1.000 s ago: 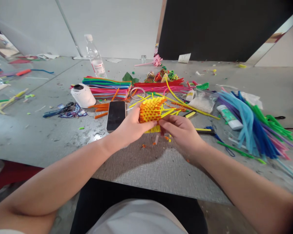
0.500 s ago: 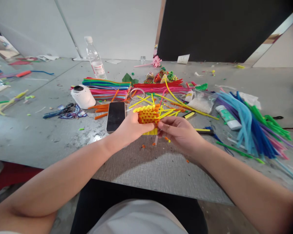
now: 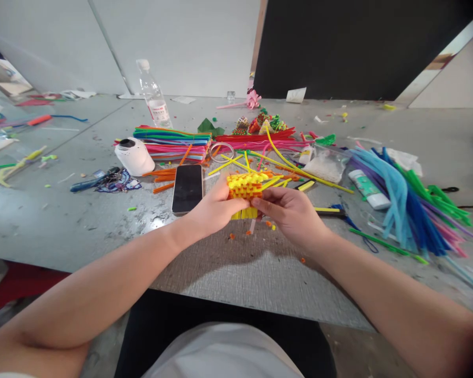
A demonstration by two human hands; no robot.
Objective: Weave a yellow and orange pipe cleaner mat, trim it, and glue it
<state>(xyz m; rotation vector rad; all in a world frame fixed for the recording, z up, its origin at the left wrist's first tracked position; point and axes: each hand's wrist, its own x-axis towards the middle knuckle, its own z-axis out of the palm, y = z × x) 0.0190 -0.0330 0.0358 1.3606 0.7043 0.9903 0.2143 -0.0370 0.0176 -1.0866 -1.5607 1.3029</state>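
A woven piece of yellow and orange pipe cleaners (image 3: pixel 245 185) is held up over the table between both hands. My left hand (image 3: pixel 215 206) is closed around its left side, thumb across the front. At the lower right edge, my right hand (image 3: pixel 289 211) pinches the same piece between thumb and fingers. Its lower part shows as a row of yellow strips under my left thumb. Loose yellow pipe cleaners (image 3: pixel 274 182) lie just behind it. My fingers behind the weave are hidden.
A black phone (image 3: pixel 187 189) lies left of my hands, near a white thread cone (image 3: pixel 134 156) and pliers (image 3: pixel 92 181). Bundled coloured pipe cleaners (image 3: pixel 173 142) and a water bottle (image 3: pixel 153 97) stand behind. Blue pipe cleaners (image 3: pixel 421 215) and a white-green tube (image 3: pixel 368 189) are at right.
The woven piece has turned in my hands, its top tipping so that more of the yellow upper edge shows. It has shifted slightly right; both hands keep their grip.
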